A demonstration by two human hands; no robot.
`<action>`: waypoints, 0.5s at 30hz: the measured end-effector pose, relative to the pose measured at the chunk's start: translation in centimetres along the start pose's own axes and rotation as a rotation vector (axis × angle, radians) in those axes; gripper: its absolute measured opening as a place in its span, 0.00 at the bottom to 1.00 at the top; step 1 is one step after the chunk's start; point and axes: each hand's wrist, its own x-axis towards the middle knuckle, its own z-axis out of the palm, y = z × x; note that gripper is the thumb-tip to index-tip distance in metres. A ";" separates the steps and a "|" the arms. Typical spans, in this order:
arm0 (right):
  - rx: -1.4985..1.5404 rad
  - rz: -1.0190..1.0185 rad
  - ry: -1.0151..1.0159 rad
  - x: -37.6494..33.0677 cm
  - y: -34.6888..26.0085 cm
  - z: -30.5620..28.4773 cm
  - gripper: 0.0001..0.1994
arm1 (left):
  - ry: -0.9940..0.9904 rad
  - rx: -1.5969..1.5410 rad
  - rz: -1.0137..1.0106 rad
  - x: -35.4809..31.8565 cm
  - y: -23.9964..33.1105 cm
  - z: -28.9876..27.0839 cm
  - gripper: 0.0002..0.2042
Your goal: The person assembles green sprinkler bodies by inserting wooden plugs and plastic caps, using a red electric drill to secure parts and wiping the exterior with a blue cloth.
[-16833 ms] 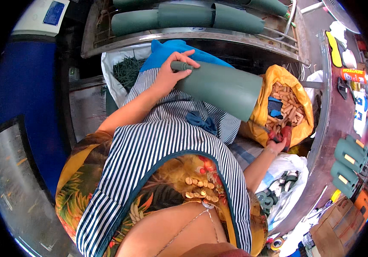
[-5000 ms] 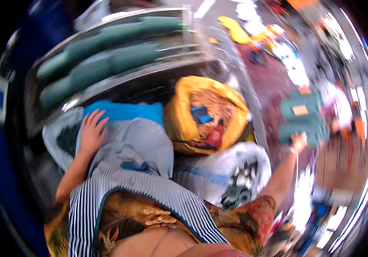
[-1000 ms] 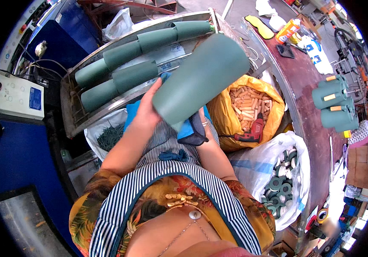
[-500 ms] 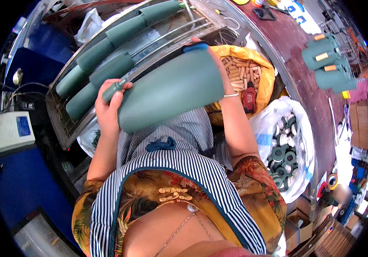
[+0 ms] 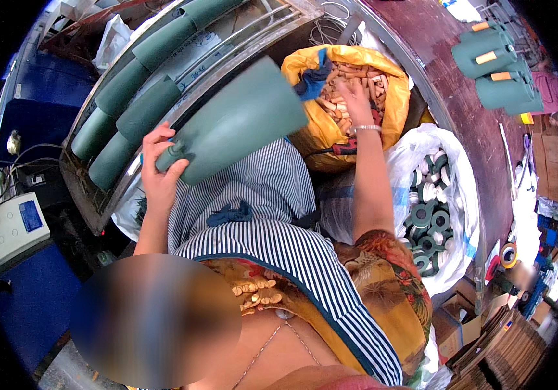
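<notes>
My left hand is closed around the narrow neck of a dark green tapered vessel, which lies tilted over my lap with its wide end up and to the right. My right hand is away from the vessel, over a yellow bag full of short tan wooden pieces. Its fingers look stretched out and touch the pieces, and nothing shows in them. A dark blue cloth hangs on the bag's left rim. A red and black tool sits at the bag's near edge.
On the left, a metal-framed rack holds several similar green vessels. To the right stands a clear bag of green and white ring-shaped parts. Green vessels with tan handles stand on the dark red table.
My right hand has left the wide end of the vessel and moved right into the yellow bag. The blue cloth, earlier at my right hand, now lies on the bag rim. My left hand keeps its hold.
</notes>
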 end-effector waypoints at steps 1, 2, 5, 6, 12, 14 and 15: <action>0.043 -0.010 0.265 0.2 5.2 -0.7 0.21 | -0.062 0.005 -0.110 -0.8 -1.7 0.1 0.14; 0.109 0.149 0.313 -1.0 8.2 -1.3 0.20 | -0.111 0.029 -0.230 -2.1 -3.0 -0.4 0.14; 0.470 0.169 0.809 -6.8 18.5 -1.2 0.17 | -0.189 0.111 -0.243 -3.8 -5.0 -0.9 0.12; 0.428 0.455 0.801 -7.7 19.0 -0.4 0.16 | -0.173 0.149 -0.266 -4.5 -5.3 -1.2 0.12; 0.882 0.817 0.687 -6.1 20.5 -0.7 0.16 | -0.110 0.256 -0.158 -5.6 -5.4 -0.7 0.12; 0.905 0.833 0.593 -5.4 24.1 -2.4 0.17 | -0.082 0.246 -0.145 -5.8 -5.9 -0.3 0.12; 0.914 0.622 0.600 -4.9 26.4 -4.0 0.21 | -0.075 0.219 -0.122 -5.5 -6.3 0.3 0.12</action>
